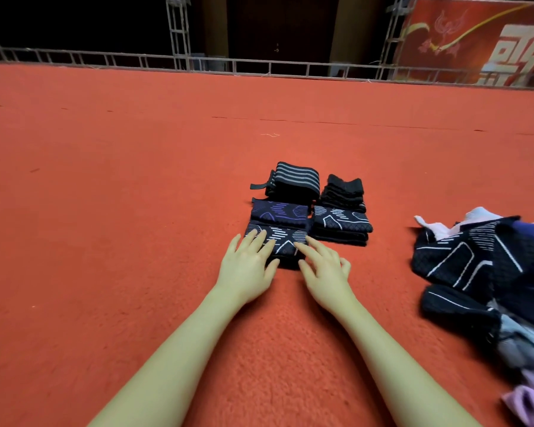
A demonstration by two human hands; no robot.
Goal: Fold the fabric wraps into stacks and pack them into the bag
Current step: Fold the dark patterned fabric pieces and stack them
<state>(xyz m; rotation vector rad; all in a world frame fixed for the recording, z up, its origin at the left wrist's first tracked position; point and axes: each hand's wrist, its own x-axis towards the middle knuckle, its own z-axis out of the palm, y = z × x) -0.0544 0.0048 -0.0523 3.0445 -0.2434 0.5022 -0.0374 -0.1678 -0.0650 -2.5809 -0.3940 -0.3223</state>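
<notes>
Head view. A person kneels or sits at a red carpet (136, 211) with both forearms stretched forward. The left hand (247, 263) and right hand (322, 272) lie flat, fingers straight and slightly spread, pressing the near folded wrap (285, 241); neither hand grips anything.

This wrap, dark with white line markings, tops the near-left stack. Its long axis runs left to right across the view, and its near edge lies between the two hands. Just behind it sits a purple-marked wrap (279, 211); beyond that, a striped stack (293, 180). To the right, touching or just beside, stand a white-marked stack (341, 224) and a plain black stack (344, 189). The four stacks form a tight block.

An unfolded pile (487, 266) of dark, pink and grey fabric lies well apart on the right. No bag is in view.

The step in hand appears to be flattening a fresh fold. To do it well, the palms should likely press evenly and smooth outward along the long axis, keeping the wrap's edges square with the stack beneath and clear of the neighbouring stack. Many wraps seem left to fold.
</notes>
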